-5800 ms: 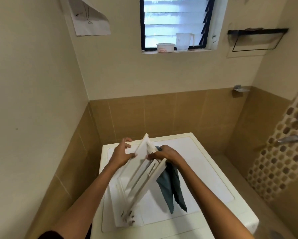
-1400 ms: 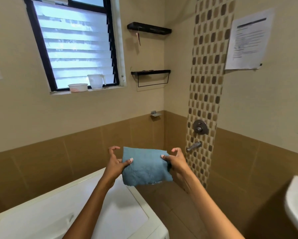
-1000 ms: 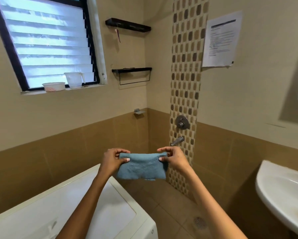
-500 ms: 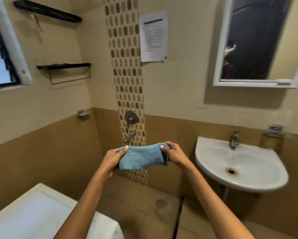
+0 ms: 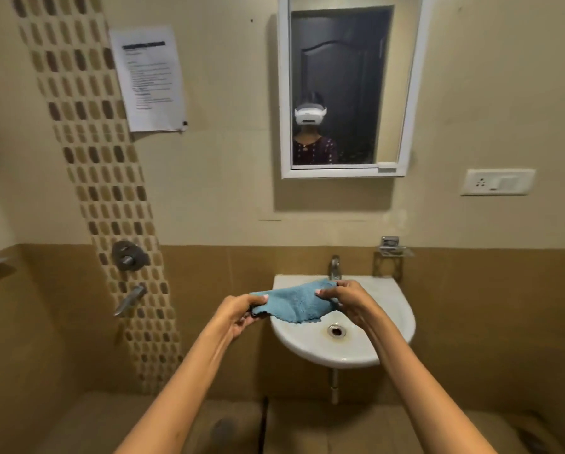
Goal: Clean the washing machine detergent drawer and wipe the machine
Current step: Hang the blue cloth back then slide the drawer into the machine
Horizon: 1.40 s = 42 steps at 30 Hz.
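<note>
**Two hands, one blue cloth over the basin**

Two bare hands hold a blue microfibre cloth (image 5: 295, 301) stretched between them at the centre of the frame, above the near left part of a white wall-hung washbasin (image 5: 392, 326); the left hand (image 5: 238, 314) has its fingers curled round the cloth's left end, thumb on top; the right hand (image 5: 346, 299) pinches the right end, fingers bent over the edge; the cloth sags a little in the middle, its scalloped lower hem hanging over the bowl, and I cannot tell whether it touches the porcelain. A chrome tap (image 5: 334, 267) stands at the back of the basin; the drain (image 5: 335, 331) sits in the bowl just right of the cloth. Above, at upper centre, a white-framed mirror (image 5: 284, 93) reflects a person wearing a white headset; a printed paper notice (image 5: 148, 78) is stuck to the wall at upper left; beside it a strip of mosaic tile (image 5: 88, 142) runs down to a shower mixer (image 5: 127, 255) and spout (image 5: 129, 300); a switch and socket plate (image 5: 497, 181) sits at right.
</note>
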Motion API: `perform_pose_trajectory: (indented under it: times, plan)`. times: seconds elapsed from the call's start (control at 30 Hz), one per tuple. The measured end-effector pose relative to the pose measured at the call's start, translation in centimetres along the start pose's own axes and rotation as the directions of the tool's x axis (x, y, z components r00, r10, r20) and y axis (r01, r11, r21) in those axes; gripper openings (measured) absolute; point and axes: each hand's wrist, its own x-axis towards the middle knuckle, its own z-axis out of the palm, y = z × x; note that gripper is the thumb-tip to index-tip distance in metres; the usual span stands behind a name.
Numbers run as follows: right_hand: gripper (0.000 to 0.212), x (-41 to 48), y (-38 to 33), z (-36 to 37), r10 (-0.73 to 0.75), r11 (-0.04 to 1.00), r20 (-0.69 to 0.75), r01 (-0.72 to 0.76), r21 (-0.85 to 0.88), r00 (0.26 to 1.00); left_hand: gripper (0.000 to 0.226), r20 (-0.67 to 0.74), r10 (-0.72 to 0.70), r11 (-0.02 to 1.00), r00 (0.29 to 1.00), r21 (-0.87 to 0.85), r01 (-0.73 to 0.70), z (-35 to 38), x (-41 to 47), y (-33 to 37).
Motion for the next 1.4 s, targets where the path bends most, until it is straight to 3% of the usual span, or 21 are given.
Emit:
perform_pose_trajectory:
  times: [0.13, 0.23, 0.37, 0.53, 0.67, 0.9, 1.2, 1.3, 1.4]
  plan:
    - [0.007, 5.6, -1.4, -7.7, 0.004, 1.000, -0.103, -0.006, -0.026, 0.995, 0.013, 0.024, 0.005, 0.999, 1.000, 0.044, -0.006, 8.1, 6.9, 0.3]
    - [0.029, 11.0, -2.0, -14.6, 0.011, 0.997, -0.195, -0.025, -0.067, 0.981, 0.012, 0.064, -0.001, 0.997, 0.998, 0.073, -0.003, 15.0, 13.0, 0.0]
    - [0.033, 16.7, -2.9, -22.4, 0.020, 0.994, -0.313, -0.053, -0.098, 0.950, 0.011, 0.098, -0.018, 0.996, 0.995, 0.085, 0.010, 23.0, 20.4, -0.4]
    - [0.042, 24.7, -2.6, -30.3, 0.012, 0.987, -0.406, -0.075, -0.140, 0.914, 0.026, 0.084, -0.004, 0.997, 0.996, 0.081, -0.003, 31.9, 28.5, -1.5]
    - [0.045, 30.2, -1.7, -34.4, -0.008, 0.976, -0.469, -0.095, -0.197, 0.883, 0.022, 0.041, 0.045, 0.993, 0.998, 0.110, -0.049, 36.4, 34.1, -2.9]
    - [0.045, 36.8, -0.3, -37.2, -0.128, 0.937, -0.545, -0.079, -0.340, 0.829, 0.038, -0.055, 0.080, 0.975, 0.995, 0.210, -0.067, 39.7, 42.4, -5.8]
    - [0.047, 40.0, 2.0, -37.4, -0.114, 0.863, -0.556, -0.195, -0.465, 0.823, 0.038, -0.149, 0.187, 0.878, 0.971, 0.468, -0.097, 40.6, 45.4, -7.9]
    - [0.047, 39.8, 1.9, -36.6, -0.239, 0.742, -0.572, -0.233, -0.629, 0.785, 0.038, -0.128, 0.234, 0.836, 0.964, 0.533, -0.132, 39.9, 45.2, -7.4]
    - [0.037, 39.4, 0.7, -34.0, -0.357, 0.728, -0.502, -0.102, -0.678, 0.788, 0.024, -0.120, 0.271, 0.831, 0.955, 0.529, -0.169, 37.6, 43.9, -5.7]
